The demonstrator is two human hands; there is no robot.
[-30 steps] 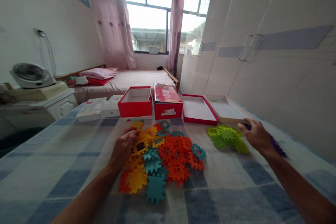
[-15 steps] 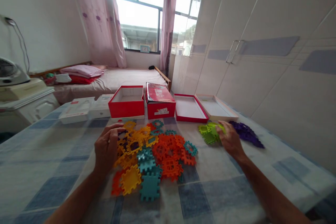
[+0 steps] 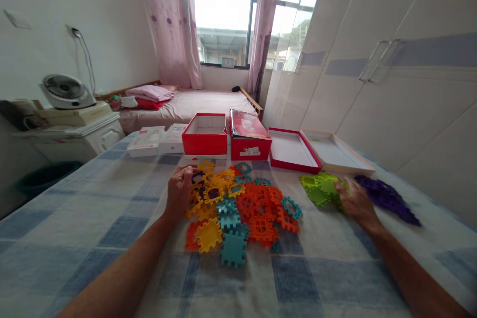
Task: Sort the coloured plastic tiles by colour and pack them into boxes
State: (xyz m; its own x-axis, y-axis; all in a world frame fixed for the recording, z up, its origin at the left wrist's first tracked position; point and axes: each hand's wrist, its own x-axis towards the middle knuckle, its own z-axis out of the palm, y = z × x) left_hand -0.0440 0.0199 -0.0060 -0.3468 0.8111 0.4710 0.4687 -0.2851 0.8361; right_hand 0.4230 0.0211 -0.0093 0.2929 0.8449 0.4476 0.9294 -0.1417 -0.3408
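Note:
My left hand (image 3: pixel 181 186) is at the left edge of a mixed pile, fingers curled together against yellow interlocking tiles (image 3: pixel 214 194) and a dark purple piece (image 3: pixel 197 177); what its fingertips pinch is hidden. Orange tiles (image 3: pixel 257 203) and teal tiles (image 3: pixel 233 248) fill the rest of the pile, with toothed edges and some with cut-out middles. Over to the right, my right hand (image 3: pixel 356 201) has its fingers closed on the edge of the lime-green interlocking tiles (image 3: pixel 322 189). Just beyond it lies a heap of purple tiles (image 3: pixel 387 198).
Along the back stand an open red box (image 3: pixel 204 146), a closed red box (image 3: pixel 250 149), a shallow red-rimmed lid (image 3: pixel 296 161) and a pale lid (image 3: pixel 357 161). White boxes (image 3: pixel 146 141) sit to the left. A checked cloth (image 3: pixel 149 258) covers the table. A wardrobe is at right.
The view has swung left, so everything appears shifted right. My left hand's fingers look more tightly curled at the pile. My right hand stays at the green tiles, which look spread wider.

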